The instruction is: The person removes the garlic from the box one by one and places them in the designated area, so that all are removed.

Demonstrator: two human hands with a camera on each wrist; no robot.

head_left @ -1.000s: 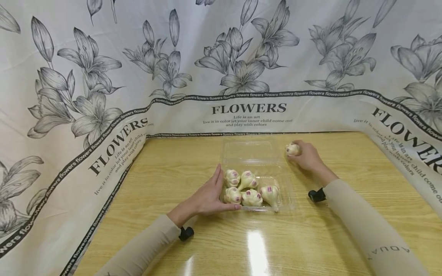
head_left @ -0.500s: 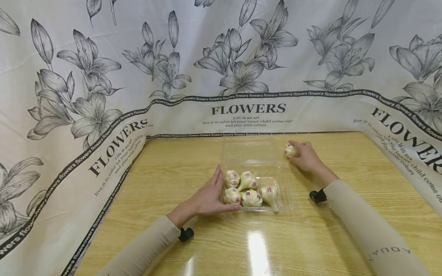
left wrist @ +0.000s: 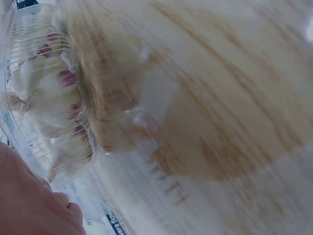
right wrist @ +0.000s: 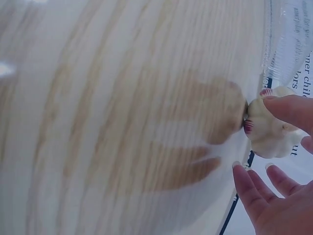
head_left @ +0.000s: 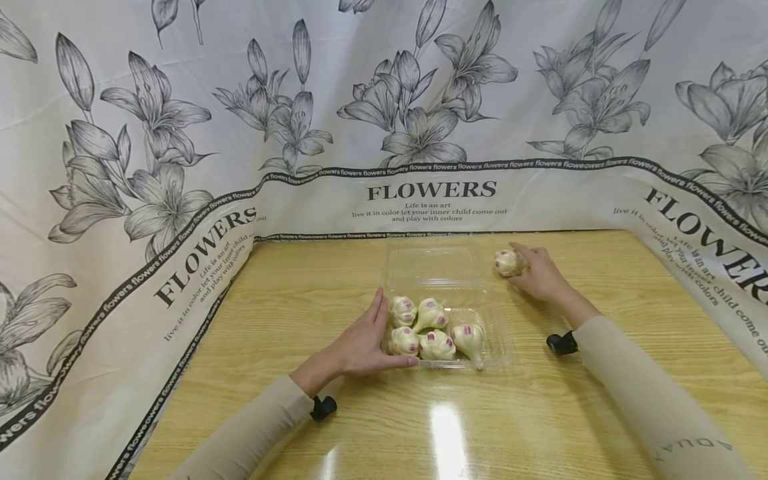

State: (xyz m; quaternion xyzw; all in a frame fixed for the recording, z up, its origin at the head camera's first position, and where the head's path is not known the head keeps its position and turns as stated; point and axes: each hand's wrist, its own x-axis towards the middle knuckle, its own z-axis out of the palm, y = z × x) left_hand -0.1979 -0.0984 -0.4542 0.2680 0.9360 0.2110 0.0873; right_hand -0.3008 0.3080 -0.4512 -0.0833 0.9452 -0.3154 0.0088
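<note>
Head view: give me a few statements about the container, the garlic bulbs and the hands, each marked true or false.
The clear container holds five garlic bulbs. True.
The container is closed. False: its lid is open.
The left hand is at the container's left side. True.
A sixth bulb is at the right hand, outside the container. True.
The sixth bulb is left of the lid. False: it is right of it.

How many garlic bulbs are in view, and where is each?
6. In the clear container: back-left bulb, back-middle bulb, front-left bulb, front-middle bulb, front-right bulb. Outside it: sixth bulb, by the right hand. None seems hidden.
</note>
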